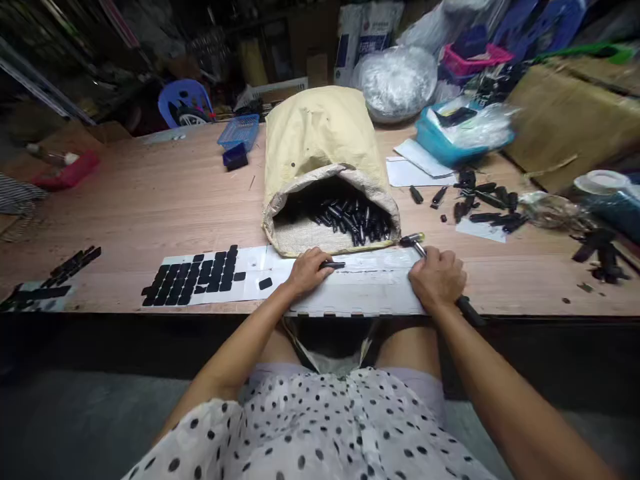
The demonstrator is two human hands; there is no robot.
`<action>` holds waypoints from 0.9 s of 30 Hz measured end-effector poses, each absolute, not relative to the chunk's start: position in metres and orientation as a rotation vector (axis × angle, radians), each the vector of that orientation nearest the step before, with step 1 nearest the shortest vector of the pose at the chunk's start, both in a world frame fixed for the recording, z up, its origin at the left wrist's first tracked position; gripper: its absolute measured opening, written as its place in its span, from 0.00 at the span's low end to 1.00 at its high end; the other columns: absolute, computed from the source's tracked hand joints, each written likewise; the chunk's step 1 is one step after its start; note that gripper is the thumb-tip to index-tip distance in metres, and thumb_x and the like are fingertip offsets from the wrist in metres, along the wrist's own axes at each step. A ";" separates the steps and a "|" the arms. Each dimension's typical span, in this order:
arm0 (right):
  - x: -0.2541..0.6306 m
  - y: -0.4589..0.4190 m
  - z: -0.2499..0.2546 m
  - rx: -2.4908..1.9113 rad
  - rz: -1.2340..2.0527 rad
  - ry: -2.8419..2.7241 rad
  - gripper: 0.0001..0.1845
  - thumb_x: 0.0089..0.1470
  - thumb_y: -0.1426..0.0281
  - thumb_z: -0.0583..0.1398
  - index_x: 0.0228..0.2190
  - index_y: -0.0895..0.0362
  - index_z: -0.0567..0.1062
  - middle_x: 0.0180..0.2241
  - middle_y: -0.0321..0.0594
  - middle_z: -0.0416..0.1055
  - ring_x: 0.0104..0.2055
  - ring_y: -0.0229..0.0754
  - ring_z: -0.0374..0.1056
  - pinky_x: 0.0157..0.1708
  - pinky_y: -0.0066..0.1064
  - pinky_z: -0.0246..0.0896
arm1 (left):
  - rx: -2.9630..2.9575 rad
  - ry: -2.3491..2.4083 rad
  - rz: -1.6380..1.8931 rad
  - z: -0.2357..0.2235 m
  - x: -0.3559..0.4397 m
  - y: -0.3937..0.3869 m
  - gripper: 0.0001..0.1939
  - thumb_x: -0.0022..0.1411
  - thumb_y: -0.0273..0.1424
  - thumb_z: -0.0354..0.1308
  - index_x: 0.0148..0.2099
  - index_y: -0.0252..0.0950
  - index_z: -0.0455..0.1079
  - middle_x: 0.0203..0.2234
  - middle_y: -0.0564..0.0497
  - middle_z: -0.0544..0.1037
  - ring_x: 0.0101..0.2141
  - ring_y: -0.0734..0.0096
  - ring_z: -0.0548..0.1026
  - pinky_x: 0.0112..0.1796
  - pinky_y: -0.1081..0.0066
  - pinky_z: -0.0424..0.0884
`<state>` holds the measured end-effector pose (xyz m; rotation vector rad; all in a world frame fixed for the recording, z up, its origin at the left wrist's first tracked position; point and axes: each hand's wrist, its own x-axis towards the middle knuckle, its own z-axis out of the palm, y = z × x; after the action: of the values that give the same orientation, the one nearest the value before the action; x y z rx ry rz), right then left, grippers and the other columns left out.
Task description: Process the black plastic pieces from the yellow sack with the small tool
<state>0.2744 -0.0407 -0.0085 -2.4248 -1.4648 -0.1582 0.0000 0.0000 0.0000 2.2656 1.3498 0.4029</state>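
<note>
My left hand (309,270) rests on the white board (360,293) at the table's front edge, its fingers closed on a small black cylindrical piece (334,265) that points to the right. At the board's right end my right hand (439,277) is wrapped round the handle of a hammer (413,240). The hammer's head lies to the upper left of that hand, and its dark grip end sticks out below. Just beyond both hands, a cream woven sack (320,127) lies on its side with its mouth towards me, holding many similar black pieces (355,217).
Rows of black rounded pads (193,280) lie on a white sheet to the left. Loose black parts (493,200) are scattered at the right, near a blue basket (440,143) and a cardboard box (575,120). A small blue basket (239,131) stands left of the sack.
</note>
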 end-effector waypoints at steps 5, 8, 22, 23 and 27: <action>0.279 -0.040 -0.020 -2.366 -0.221 -1.467 0.16 0.58 0.71 0.53 0.44 0.60 0.75 0.39 0.51 0.65 0.39 0.48 0.59 0.31 0.34 0.43 | 2.195 1.283 0.610 -0.016 -0.008 0.002 0.13 0.57 0.31 0.64 0.46 0.38 0.75 0.38 0.49 0.74 0.42 0.61 0.72 0.46 0.62 0.69; 0.282 -0.039 -0.024 -2.366 -0.211 -1.470 0.16 0.58 0.71 0.53 0.44 0.60 0.75 0.38 0.50 0.65 0.38 0.48 0.59 0.32 0.34 0.43 | 2.132 1.275 0.708 -0.022 -0.011 0.003 0.11 0.57 0.31 0.65 0.43 0.38 0.75 0.37 0.49 0.74 0.41 0.63 0.72 0.44 0.63 0.70; 0.247 -0.062 -0.014 -1.910 0.065 -1.462 0.18 0.58 0.67 0.51 0.46 0.56 0.73 0.41 0.49 0.72 0.41 0.48 0.67 0.37 0.36 0.59 | 2.016 1.322 0.744 -0.027 -0.003 0.007 0.06 0.54 0.29 0.67 0.37 0.38 0.78 0.32 0.52 0.74 0.39 0.64 0.72 0.43 0.65 0.69; 0.235 -0.066 -0.013 -1.854 0.166 -1.502 0.17 0.58 0.66 0.51 0.46 0.55 0.73 0.40 0.47 0.73 0.39 0.47 0.68 0.36 0.35 0.60 | 2.020 1.322 0.741 -0.027 -0.002 0.006 0.07 0.54 0.29 0.67 0.38 0.38 0.79 0.32 0.52 0.74 0.39 0.64 0.72 0.44 0.64 0.69; 0.196 -0.076 -0.013 -1.752 0.440 -1.654 0.17 0.58 0.65 0.53 0.47 0.52 0.73 0.34 0.40 0.77 0.32 0.44 0.71 0.33 0.33 0.63 | 2.017 1.331 0.727 -0.028 0.000 0.006 0.08 0.54 0.29 0.67 0.39 0.39 0.80 0.31 0.52 0.74 0.39 0.65 0.72 0.44 0.65 0.68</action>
<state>0.1965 -0.0757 -0.0131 -1.7522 -1.6539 0.4397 -0.0003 0.0060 -0.0285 2.0166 1.3313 0.7266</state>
